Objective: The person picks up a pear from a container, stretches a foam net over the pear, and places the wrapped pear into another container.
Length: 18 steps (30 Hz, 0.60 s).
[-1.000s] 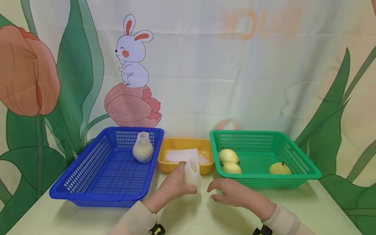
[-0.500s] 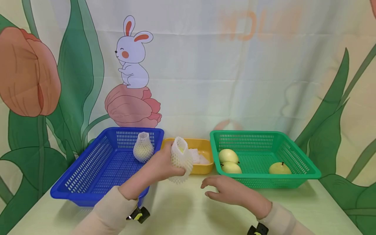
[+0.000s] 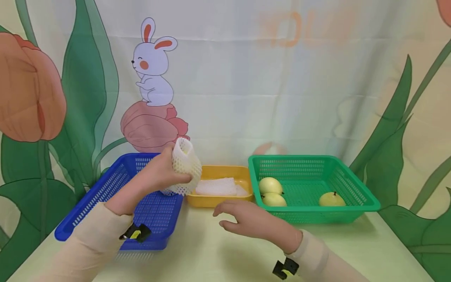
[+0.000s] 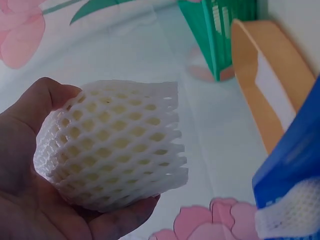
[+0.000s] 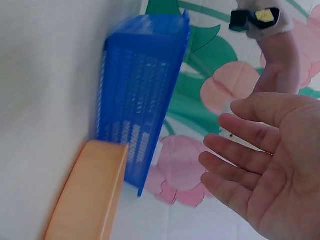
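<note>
My left hand [image 3: 155,172] grips a pale yellow pear in a white foam net [image 3: 189,166], raised above the right rim of the blue basket [image 3: 155,223]. In the left wrist view, the thumb and fingers curl round the netted pear [image 4: 110,140], and the net's loose end sticks out past the fruit. Another netted pear [image 4: 290,212] is in the blue basket, mostly hidden behind the left hand in the head view. My right hand [image 3: 246,220] hovers over the table in front of the yellow bin [image 3: 218,201], its fingers loosely bent and holding nothing.
White foam nets [image 3: 216,187] lie in the yellow bin, between the two baskets. To the right, the green basket [image 3: 317,213] holds bare pears: one pear [image 3: 270,185], a second pear [image 3: 275,199] and a third pear [image 3: 332,199]. A printed curtain [image 3: 218,98] hangs behind.
My left hand has lifted the netted pear and carried it leftward from in front of the yellow bin to the blue basket. The right hand has drifted a little left.
</note>
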Available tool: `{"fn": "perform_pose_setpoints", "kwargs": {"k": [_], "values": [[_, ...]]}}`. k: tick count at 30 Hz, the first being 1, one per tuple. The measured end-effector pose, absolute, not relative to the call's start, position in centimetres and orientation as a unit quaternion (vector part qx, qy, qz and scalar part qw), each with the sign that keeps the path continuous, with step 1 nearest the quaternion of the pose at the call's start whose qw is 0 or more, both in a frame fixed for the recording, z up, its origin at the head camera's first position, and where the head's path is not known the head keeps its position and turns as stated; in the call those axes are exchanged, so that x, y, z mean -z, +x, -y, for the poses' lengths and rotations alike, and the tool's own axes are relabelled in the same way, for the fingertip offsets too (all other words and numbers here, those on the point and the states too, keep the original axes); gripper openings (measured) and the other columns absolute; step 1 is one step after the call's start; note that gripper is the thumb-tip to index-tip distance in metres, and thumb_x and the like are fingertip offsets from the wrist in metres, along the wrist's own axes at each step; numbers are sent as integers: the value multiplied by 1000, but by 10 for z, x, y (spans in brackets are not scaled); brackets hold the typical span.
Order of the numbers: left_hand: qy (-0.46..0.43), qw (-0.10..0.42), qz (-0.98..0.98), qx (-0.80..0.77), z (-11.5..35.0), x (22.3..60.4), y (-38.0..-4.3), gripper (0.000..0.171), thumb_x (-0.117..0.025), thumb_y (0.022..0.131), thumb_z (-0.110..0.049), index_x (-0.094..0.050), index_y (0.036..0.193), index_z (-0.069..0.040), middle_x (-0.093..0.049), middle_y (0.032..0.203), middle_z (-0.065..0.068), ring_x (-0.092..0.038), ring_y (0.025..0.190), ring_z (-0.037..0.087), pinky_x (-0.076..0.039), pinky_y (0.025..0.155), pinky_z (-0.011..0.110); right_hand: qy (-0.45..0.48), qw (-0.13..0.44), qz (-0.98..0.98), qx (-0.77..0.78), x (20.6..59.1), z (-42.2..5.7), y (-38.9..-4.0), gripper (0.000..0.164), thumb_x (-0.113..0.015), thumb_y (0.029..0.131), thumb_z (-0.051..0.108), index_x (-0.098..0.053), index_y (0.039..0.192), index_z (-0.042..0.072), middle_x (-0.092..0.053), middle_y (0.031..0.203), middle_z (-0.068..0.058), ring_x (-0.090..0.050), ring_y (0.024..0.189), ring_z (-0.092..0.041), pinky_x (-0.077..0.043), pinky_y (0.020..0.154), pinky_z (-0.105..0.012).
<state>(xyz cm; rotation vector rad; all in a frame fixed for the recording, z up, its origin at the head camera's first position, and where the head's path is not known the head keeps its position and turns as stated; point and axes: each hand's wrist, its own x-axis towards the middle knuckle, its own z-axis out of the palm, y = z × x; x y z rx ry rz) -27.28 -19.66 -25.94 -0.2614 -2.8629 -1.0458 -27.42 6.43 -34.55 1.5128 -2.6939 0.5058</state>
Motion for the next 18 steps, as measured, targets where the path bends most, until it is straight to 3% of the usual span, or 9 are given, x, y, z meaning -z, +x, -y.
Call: {"fn": "perform_pose_setpoints", "kwargs": {"k": [5,18], "values": [[-94,63,934,339,223,249,-284,86,-78,86,-22,-26,147,10,-51,133,32,-61,113,45,-58,96,59,499,22,851,-163,339,-43,-271,29,-61,102,19,-65,129,9,-69,132,-5,-63,126,-21,-50,111,-33],[-7,79,946,313,264,240,-309,91,-69,91,-31,-17,148,17,-45,133,39,-54,113,50,-53,99,65,543,34,824,-159,336,11,-266,37,-65,100,20,-63,136,8,-66,139,-6,-59,135,-20,-44,117,-27]]}}
